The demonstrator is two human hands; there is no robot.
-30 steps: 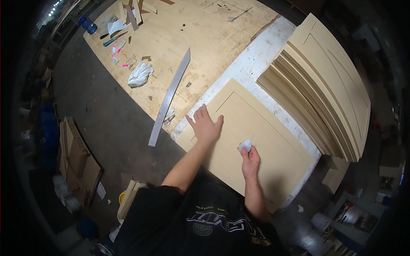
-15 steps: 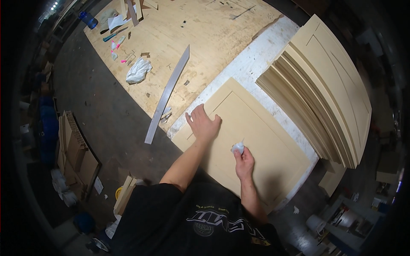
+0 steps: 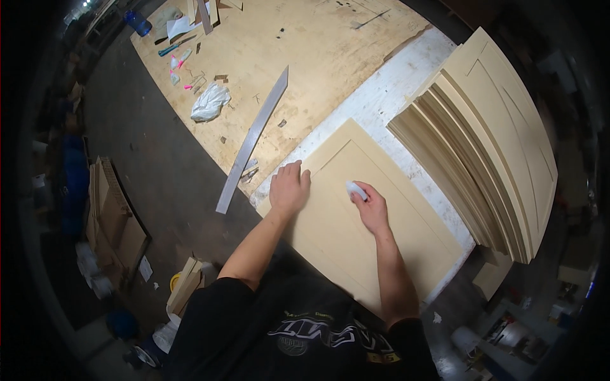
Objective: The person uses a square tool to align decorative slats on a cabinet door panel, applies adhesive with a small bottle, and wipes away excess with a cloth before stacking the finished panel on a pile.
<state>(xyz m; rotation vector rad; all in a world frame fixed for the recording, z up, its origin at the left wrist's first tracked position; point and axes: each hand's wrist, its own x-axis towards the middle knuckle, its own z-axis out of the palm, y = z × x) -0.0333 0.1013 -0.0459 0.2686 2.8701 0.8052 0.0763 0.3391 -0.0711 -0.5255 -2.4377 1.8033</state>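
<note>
A cream cabinet door panel [image 3: 343, 235] with a recessed frame line lies flat at the near end of the bench. Resting on its left edge is my left hand [image 3: 289, 189], fingers stretched out and holding nothing. Over the upper middle of the panel, my right hand [image 3: 373, 208] is closed around a small white glue bottle [image 3: 357, 189]. The bottle's tip points up and to the left; whether it touches the panel I cannot tell.
A tall stack of similar panels [image 3: 489, 152] stands at the right. A grey metal strip [image 3: 254, 136] lies left of the panel, overhanging the bench edge. Beyond are a crumpled white plastic bag [image 3: 210, 102], a teal-handled knife [image 3: 170, 48] and a blue bottle [image 3: 137, 23] on the wooden bench top [image 3: 324, 63].
My right hand has moved farther up the panel with the bottle, whose tip has swung leftward. My left hand has shifted slightly left, with its fingers drawn closer together.
</note>
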